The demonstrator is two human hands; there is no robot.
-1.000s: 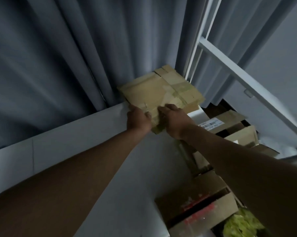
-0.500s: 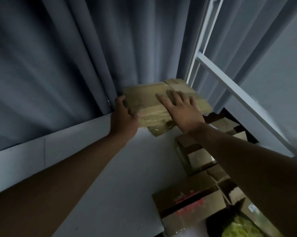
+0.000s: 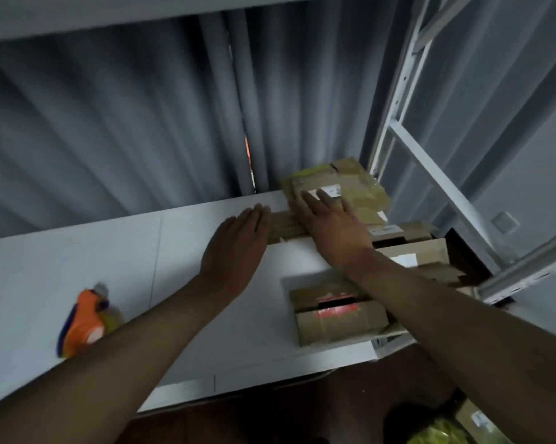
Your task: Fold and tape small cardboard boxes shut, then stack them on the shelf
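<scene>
Hands both flat, fingers straight and together. Right hand [image 3: 332,224] lies palm-down on taped cardboard box [image 3: 337,195] at back right corner of white shelf [image 3: 110,251], against grey curtain [image 3: 142,123]. Left hand [image 3: 238,241] touches box's left side with fingertips. More cardboard boxes [image 3: 340,318] sit nearer on shelf; orange packet [image 3: 84,322] lies well apart at left
</scene>
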